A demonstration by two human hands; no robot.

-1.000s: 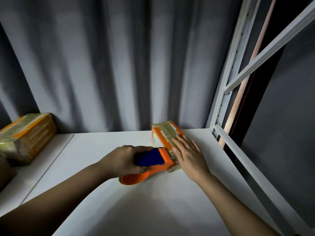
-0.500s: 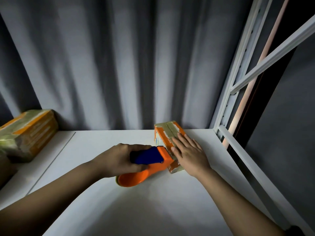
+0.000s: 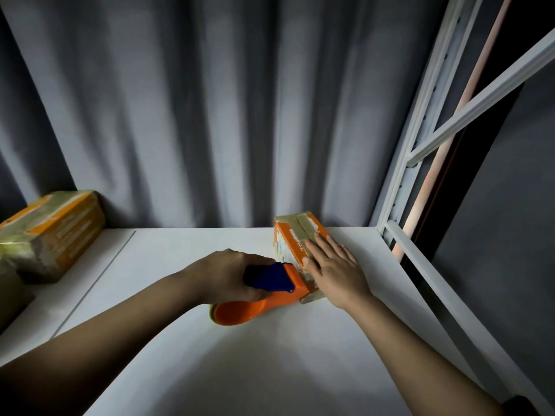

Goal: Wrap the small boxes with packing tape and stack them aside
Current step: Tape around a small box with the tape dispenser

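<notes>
On white shelf (image 3: 186, 355), centre-right toward far edge: small orange box (image 3: 295, 238), long side running near to far, strips of tan packing tape over top and near end. Right hand (image 3: 335, 270) flat on box top, palm down, fingers straight and spread, pressing, not curled round anything. Left hand (image 3: 228, 276) clenched round blue handle of tape dispenser (image 3: 270, 288), thumb and fingers wrapped on grip; orange head of dispenser touching near left corner of box, orange round body lying low on shelf just left of box. Tape roll mostly hidden, only a thin pale edge visible under orange body. Far left on adjoining shelf panel: larger orange box (image 3: 57, 228) already covered in tape, resting against another wrapped bundle (image 3: 18, 256) at left edge, well apart from small box. Behind shelf: grey curtain (image 3: 195, 115) hanging in folds across far side. Right side: white metal rack post (image 3: 420, 139) with slot holes, diagonal brace and lower rail running near along shelf edge. Both forearms bare, reaching in from near edge. Dim lighting, print on box too blurred to read.
</notes>
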